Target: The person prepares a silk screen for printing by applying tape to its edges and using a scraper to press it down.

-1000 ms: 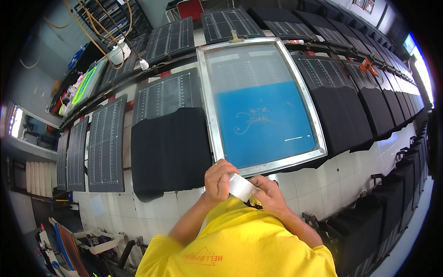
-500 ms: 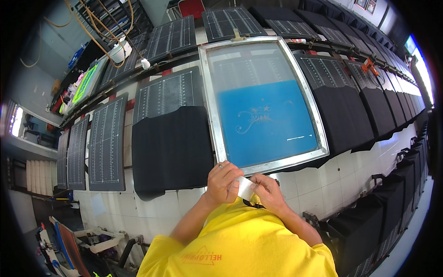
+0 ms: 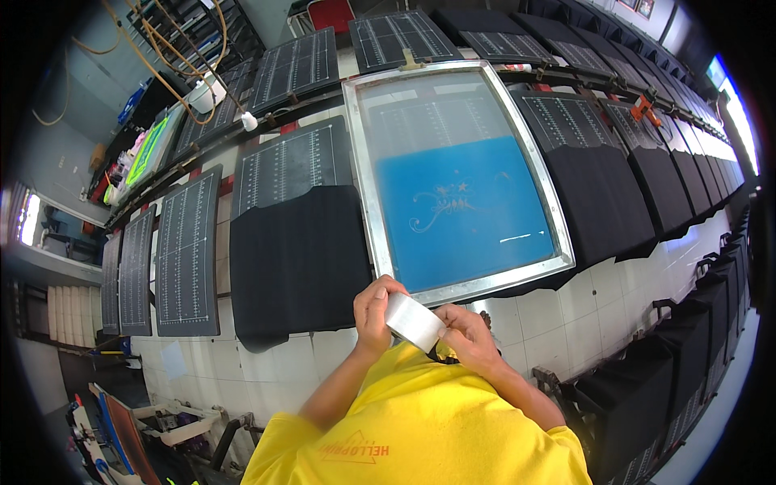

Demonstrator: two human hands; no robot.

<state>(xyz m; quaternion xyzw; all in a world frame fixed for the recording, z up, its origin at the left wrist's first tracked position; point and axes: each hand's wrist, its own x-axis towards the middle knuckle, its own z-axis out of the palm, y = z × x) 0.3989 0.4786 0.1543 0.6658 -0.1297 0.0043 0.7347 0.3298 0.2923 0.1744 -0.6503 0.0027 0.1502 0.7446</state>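
Observation:
A roll of wide whitish tape is held in front of my yellow shirt. My left hand grips it from the left side, fingers around its edge. The fingertips of my right hand pinch at the roll's right side; whether they hold a loose tape end I cannot make out. Just beyond my hands lies a screen-printing frame with a metal border. Its mesh is blue in the near part, with a scrolled design, and see-through in the far part. A clip sits on its far edge.
Left of the frame, a black garment covers the near part of a dark printing board. More boards, several draped in black cloth, run left and right. Hanging hoses and a white bucket are at the far left.
The tape roll has turned, so more of its broad outer face shows. My left hand has shifted slightly left and changed its grip on the roll; the right hand stays close by.

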